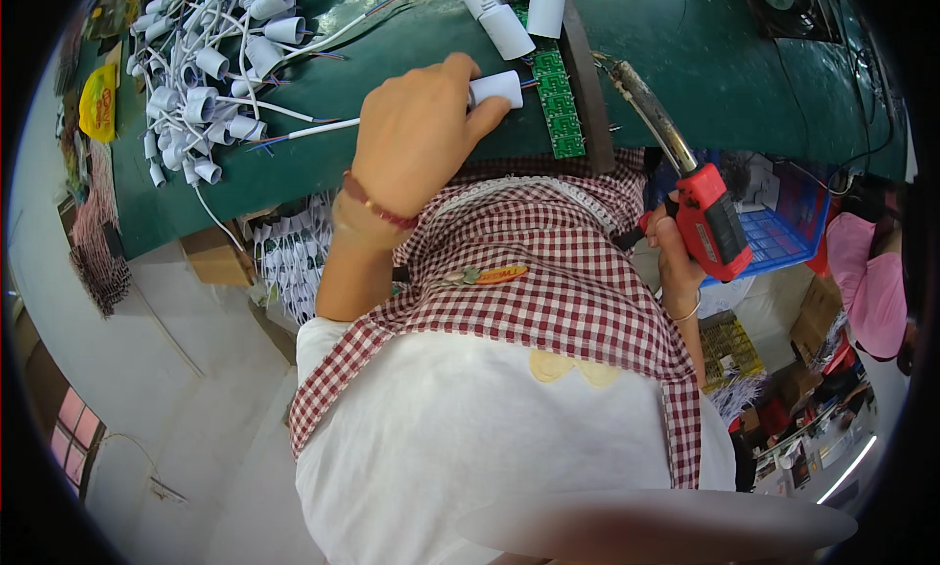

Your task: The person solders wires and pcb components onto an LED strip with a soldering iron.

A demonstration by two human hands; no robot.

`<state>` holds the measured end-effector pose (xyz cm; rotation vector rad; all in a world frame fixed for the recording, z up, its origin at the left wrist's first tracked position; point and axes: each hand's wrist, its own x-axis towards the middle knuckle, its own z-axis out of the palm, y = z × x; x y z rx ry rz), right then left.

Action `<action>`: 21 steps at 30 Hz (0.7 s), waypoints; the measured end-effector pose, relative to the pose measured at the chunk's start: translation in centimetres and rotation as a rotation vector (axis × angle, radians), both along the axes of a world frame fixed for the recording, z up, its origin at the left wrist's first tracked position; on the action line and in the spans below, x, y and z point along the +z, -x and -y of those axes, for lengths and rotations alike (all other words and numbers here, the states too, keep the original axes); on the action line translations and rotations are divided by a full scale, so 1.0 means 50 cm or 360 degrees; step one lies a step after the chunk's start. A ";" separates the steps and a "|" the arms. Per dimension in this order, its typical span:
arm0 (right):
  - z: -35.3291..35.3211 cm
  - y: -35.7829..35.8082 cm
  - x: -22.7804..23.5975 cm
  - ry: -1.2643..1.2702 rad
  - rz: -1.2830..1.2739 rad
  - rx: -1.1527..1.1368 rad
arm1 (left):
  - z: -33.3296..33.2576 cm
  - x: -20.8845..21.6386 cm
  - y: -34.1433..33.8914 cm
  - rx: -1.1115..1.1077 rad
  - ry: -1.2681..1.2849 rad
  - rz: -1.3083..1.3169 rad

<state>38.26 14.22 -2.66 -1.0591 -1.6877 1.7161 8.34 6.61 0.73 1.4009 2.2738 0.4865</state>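
Note:
Between the thumb and fingers of my left hand (416, 124) is a white plastic sleeve (499, 90) with a white cable (323, 127) trailing out to the left. Short coloured wires run from the sleeve's right end to a strip of small green circuit boards (558, 107). A dark bar (592, 105) lies along the strip's right side. My right hand (676, 252), at the table's near edge, is closed round the handle of a red and black soldering gun (713, 222). Its metal barrel points up and left, with the tip near the bar, apart from the boards.
A heap of white sleeves with cables (211, 85) covers the table's left part. More white sleeves (509, 26) rest at the strip's far end. A yellow bag (98, 103) sits at the far left. A blue basket (783, 227) stands below right, near another person's pink sleeve (852, 271).

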 end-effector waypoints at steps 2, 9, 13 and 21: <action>-0.001 0.002 0.000 0.0004 -0.0012 -0.0061 | 0.000 0.037 -0.018 -0.0129 0.0143 -0.0215; -0.009 0.011 0.011 -0.0155 -0.0093 -0.0222 | -0.076 0.033 -0.003 -0.0729 -0.0991 -0.1078; -0.010 0.018 0.015 -0.0176 -0.0259 -0.0251 | -0.116 0.015 0.038 -0.0727 -0.0734 -0.0070; -0.014 0.024 0.019 -0.0159 -0.0296 -0.0291 | 0.098 -0.066 0.256 0.0135 -0.0026 -0.1356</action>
